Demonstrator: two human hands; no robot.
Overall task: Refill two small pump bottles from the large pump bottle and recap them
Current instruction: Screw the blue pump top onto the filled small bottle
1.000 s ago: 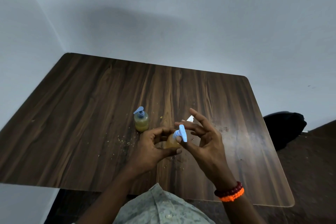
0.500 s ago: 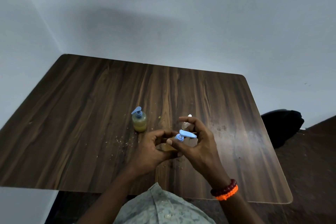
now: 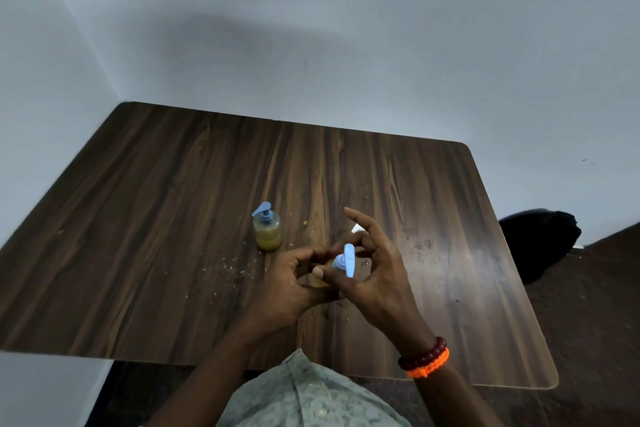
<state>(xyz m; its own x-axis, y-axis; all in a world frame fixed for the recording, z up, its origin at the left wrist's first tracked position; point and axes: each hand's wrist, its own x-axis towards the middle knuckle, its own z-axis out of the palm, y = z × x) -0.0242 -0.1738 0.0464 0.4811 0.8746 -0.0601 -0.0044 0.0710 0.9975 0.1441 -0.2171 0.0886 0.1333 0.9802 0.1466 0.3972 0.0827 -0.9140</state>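
A small pump bottle (image 3: pixel 318 281) of yellow liquid stands near the table's front middle, mostly hidden inside my left hand (image 3: pixel 292 284), which wraps its body. My right hand (image 3: pixel 374 274) pinches the bottle's blue pump cap (image 3: pixel 346 260) between thumb and fingers, the other fingers spread upward. A second small pump bottle (image 3: pixel 266 229), capped in blue and holding yellow liquid, stands upright to the left, apart from both hands. A white tip (image 3: pixel 356 228) shows behind my right fingers; what it belongs to is hidden.
The dark wooden table (image 3: pixel 173 218) carries scattered crumbs in front of the left bottle. White walls close in at the back and left. A black object (image 3: pixel 540 239) sits on the floor beyond the table's right edge.
My right hand has turned the blue pump cap: its nozzle lay sideways half a second ago and now points toward me. My right fingers have opened outward again. The left bottle has not moved.
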